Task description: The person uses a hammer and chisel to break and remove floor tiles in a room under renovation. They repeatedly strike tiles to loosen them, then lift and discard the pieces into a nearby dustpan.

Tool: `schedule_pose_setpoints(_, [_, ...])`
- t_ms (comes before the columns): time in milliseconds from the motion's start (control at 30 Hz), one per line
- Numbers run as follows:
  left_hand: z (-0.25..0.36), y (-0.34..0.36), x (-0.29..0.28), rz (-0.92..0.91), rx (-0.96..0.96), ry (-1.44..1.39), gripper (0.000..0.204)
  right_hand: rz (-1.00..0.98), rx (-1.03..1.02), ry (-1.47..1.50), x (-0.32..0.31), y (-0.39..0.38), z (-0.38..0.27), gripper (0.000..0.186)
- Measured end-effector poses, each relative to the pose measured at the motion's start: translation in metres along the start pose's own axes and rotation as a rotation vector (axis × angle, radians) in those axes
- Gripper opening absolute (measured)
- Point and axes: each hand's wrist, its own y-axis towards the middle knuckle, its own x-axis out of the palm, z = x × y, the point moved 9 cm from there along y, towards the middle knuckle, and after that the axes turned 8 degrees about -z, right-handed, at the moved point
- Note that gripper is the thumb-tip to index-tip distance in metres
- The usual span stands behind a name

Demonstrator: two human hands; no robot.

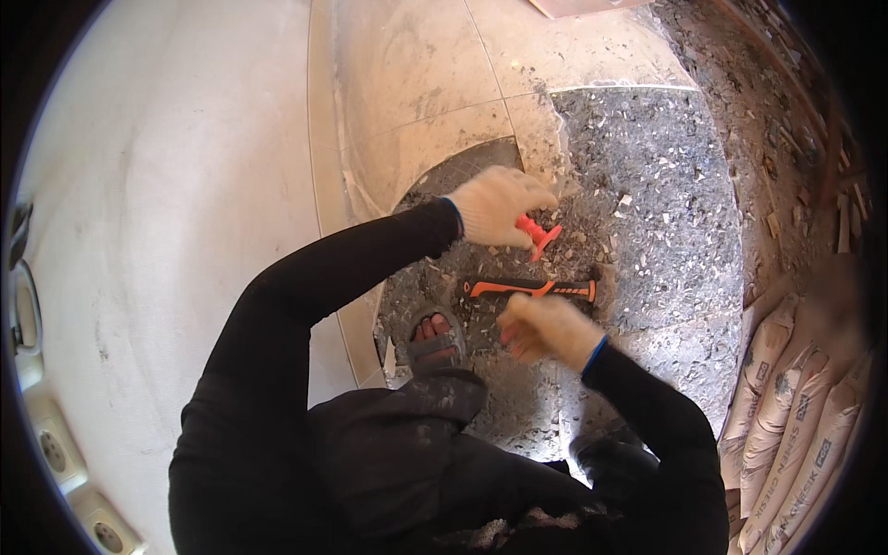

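Observation:
My left hand (499,205), in a pale knit glove with a blue cuff, is closed around the red grip of a chisel (540,237) with a flared guard. The blade cannot be made out. Just below, a black-and-orange tool handle (529,289), like a hammer's, lies across the rubble; its head is hard to make out. My right hand (548,329), gloved the same way, is beside that handle on the near side. Motion smears its curled fingers, so whether they hold anything is unclear.
Broken tile chips cover the dark, stripped floor (647,203). Beyond lie pale tiles (416,65) with a jagged edge. A white wall (185,166) with sockets (55,449) rises on the left. Paper sacks (786,416) are stacked at right. My sandalled foot (435,338) stands close to the tools.

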Motion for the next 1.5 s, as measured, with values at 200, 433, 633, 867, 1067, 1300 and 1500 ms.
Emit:
schedule_pose_setpoints(200, [0.033,0.019,0.040,-0.182,0.007,0.042,0.083,0.408,0.097,0.553,-0.023,0.025,0.115,0.077])
schedule_pose_setpoints(433, [0.018,0.024,0.062,-0.386,-0.046,0.318,0.052,0.516,0.040,0.686,-0.051,0.052,0.093,0.064])
schedule_pose_setpoints(633, [-0.003,0.021,0.033,-0.289,-0.165,0.122,0.028,0.662,-0.041,0.629,-0.061,0.053,0.095,0.044])
schedule_pose_setpoints(867, [-0.133,-0.027,-0.061,0.384,-0.548,-1.098,0.027,0.552,-0.351,1.041,-0.055,0.063,0.076,0.027])
schedule_pose_setpoints(1067, [-0.162,-0.059,-0.049,0.424,-0.622,-1.045,0.017,0.793,-0.381,1.124,-0.047,0.061,0.075,0.029])
schedule_pose_setpoints(1300, [-0.118,-0.056,-0.038,0.216,-0.313,-0.342,0.025,0.750,-0.428,0.946,-0.041,0.036,0.048,0.014])
schedule_pose_setpoints(1500, [-0.070,-0.046,-0.014,0.141,-0.098,-0.147,0.033,0.604,-0.452,0.883,-0.037,0.034,0.017,0.019])
